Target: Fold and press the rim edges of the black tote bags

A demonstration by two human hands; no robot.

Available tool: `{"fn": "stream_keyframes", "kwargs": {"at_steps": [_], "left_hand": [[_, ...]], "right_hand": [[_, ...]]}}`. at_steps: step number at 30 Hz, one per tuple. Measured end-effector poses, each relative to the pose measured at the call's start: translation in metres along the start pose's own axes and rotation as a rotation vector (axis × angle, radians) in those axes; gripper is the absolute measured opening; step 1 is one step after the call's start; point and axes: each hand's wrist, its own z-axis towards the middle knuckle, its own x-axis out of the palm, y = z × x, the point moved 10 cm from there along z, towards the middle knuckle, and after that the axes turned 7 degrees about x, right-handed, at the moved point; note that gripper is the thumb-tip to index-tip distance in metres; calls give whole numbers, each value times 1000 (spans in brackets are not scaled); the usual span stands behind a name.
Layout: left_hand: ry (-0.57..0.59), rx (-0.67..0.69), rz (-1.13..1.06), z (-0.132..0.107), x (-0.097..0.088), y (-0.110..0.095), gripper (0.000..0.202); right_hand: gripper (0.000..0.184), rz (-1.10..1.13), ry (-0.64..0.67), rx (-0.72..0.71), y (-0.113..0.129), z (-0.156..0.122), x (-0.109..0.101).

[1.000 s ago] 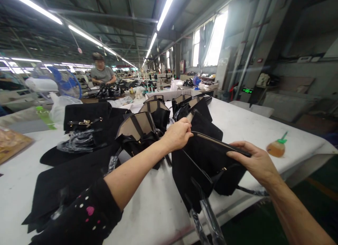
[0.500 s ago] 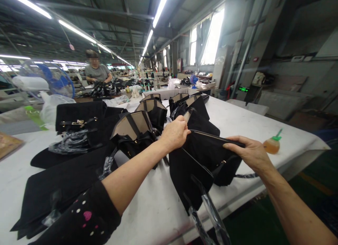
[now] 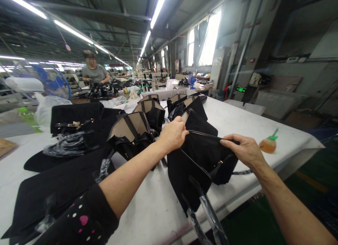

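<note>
Left hand (image 3: 173,135), fisted, and right hand (image 3: 245,148), pinching, grip a black handbag (image 3: 202,151) near the worktop's (image 3: 237,120) front edge; beige-lined handbags (image 3: 130,127) crowd behind, a squeeze bottle (image 3: 268,145) toward the right corner.

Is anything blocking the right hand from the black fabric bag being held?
Nothing visible: the right hand directly pinches the black fabric bag by its edge. The round bottle of amber liquid stands to the side.
</note>
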Motion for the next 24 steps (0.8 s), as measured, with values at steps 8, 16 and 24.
{"fn": "stream_keyframes", "kwargs": {"at_steps": [8, 16, 24], "left_hand": [[1, -18, 68, 0, 1, 1, 21], [10, -28, 91, 0, -1, 0, 24], [19, -47, 104, -1, 0, 2, 25]], "right_hand": [[25, -270, 86, -217, 34, 9, 17], [22, -483, 89, -338, 52, 19, 30], [21, -692, 102, -358, 73, 17, 47]]}}
